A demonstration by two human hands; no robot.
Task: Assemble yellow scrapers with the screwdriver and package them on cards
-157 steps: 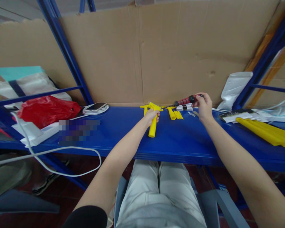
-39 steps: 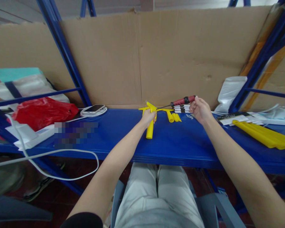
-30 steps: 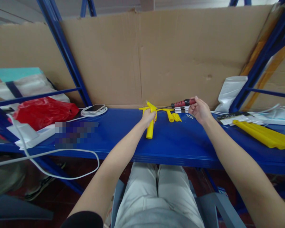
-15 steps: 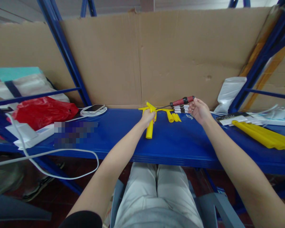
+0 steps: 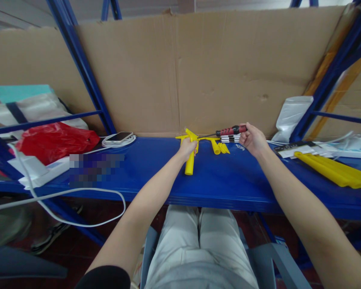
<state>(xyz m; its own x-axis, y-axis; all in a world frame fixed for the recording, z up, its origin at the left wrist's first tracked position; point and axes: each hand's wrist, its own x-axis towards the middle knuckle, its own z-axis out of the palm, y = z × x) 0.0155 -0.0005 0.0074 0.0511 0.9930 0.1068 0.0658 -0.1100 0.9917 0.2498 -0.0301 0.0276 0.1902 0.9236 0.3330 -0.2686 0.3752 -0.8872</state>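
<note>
My left hand (image 5: 188, 148) is wrapped round a yellow plastic T-shaped part (image 5: 189, 165), whose tube points toward me over the blue shelf. From the right, my right hand (image 5: 252, 139) has its fingers closed at the butt end of a red and black screwdriver (image 5: 230, 130). The screwdriver lies nearly level, its thin shaft running left to the upper end of the yellow part; the tip's exact contact is too small to tell. Behind the shaft rests a second yellow part (image 5: 215, 147), with small yellow pieces (image 5: 223, 148) beside it.
White strips with black bands (image 5: 228, 139) lie behind the screwdriver. Long yellow pieces (image 5: 333, 170) and a packet (image 5: 301, 150) are at the right. A phone (image 5: 122, 137) sits on a coiled white cable at the left, near a red plastic bag (image 5: 55, 140). Cardboard (image 5: 213, 72) closes off the back.
The screwdriver handle has turned and dropped slightly, and my right fingers have shifted on its end. My left hand and the yellow part stay in place.
</note>
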